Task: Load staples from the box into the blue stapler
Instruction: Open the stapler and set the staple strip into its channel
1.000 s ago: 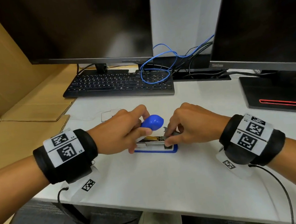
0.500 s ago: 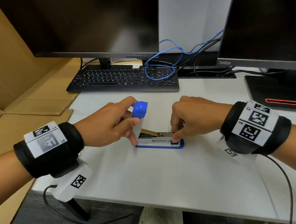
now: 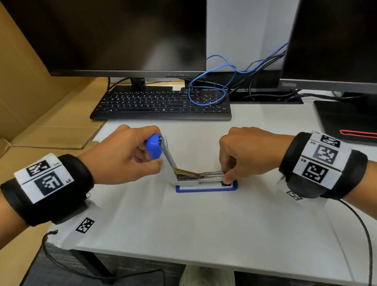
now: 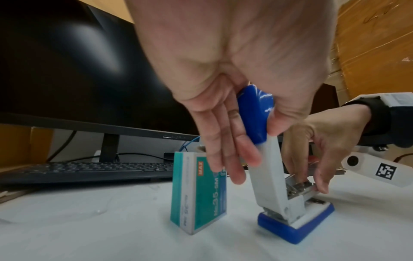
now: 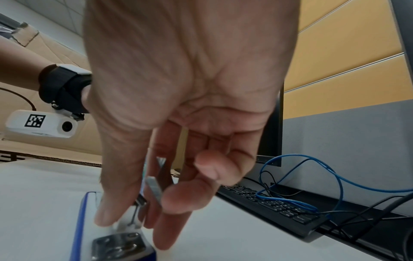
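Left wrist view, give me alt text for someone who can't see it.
A left hand holds a blue stapler's lid swung upright while the right hand grips its metal staple channel. A teal staple box stands on the white desk beside it.

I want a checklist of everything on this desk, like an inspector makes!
Surface: white desk, bare at the front.
Job's things: blue stapler lying open, lid up; staple box standing beside it.
Clutter: nothing seen.
Hands: left hand holds the lid; right hand pinches the metal staple tray.
Cables: blue cable looped over the keyboard; black wrist cords.
Surroundings: two dark monitors, cardboard on the left.
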The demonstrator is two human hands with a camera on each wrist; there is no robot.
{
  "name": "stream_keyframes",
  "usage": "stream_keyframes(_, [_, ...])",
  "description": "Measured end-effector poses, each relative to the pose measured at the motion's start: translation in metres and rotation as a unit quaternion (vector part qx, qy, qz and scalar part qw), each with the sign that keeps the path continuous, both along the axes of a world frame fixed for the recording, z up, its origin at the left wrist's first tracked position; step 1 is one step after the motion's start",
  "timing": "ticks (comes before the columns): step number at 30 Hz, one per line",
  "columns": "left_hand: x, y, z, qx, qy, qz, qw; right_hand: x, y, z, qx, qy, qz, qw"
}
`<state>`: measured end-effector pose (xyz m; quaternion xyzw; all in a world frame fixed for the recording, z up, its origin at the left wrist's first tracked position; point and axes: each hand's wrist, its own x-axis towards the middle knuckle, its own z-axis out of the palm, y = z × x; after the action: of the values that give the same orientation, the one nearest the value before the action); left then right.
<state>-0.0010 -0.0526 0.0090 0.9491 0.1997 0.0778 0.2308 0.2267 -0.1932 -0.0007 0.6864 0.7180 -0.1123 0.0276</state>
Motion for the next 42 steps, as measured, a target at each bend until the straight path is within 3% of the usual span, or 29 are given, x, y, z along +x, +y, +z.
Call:
stream_keyframes(9, [-0.012,0.012,0.007,0.13,0.083,0.009,0.988,0.0,0.003,-0.001,-0.003,-0.007,0.003,1.0])
stream_keyframes(16, [-0.023,0.02,-0.011,0.209,0.229,0.019,0.951,0.002,0.005,-0.004,-0.015,0.001,-0.003,1.0])
stream_keyframes(22, [-0.017,0.014,-0.025,0.213,0.273,0.018,0.938,0.001,0.005,-0.003,-0.018,0.0,-0.002,1.0])
stream_keyframes(25, [-0.013,0.011,-0.024,0.225,0.261,-0.021,0.938,0.002,0.004,0.001,-0.015,-0.008,0.0,1.0])
stream_keyframes(29, [-0.004,-0.004,-0.022,0.193,0.151,-0.105,0.964,0.002,0.004,0.003,-0.01,-0.018,-0.005,1.0])
stream_keyframes(32, [0.006,-0.013,-0.021,0.184,0.1,-0.15,0.966,0.003,0.004,0.002,-0.011,-0.019,-0.012,1.0])
stream_keyframes(38, [0.021,-0.013,-0.031,0.208,0.12,-0.207,0.948,0.004,0.001,0.001,-0.012,-0.019,-0.015,1.0])
stream_keyframes(42, [0.023,-0.011,-0.031,0.189,0.115,-0.204,0.954,0.005,0.0,0.002,-0.01,-0.013,-0.014,1.0])
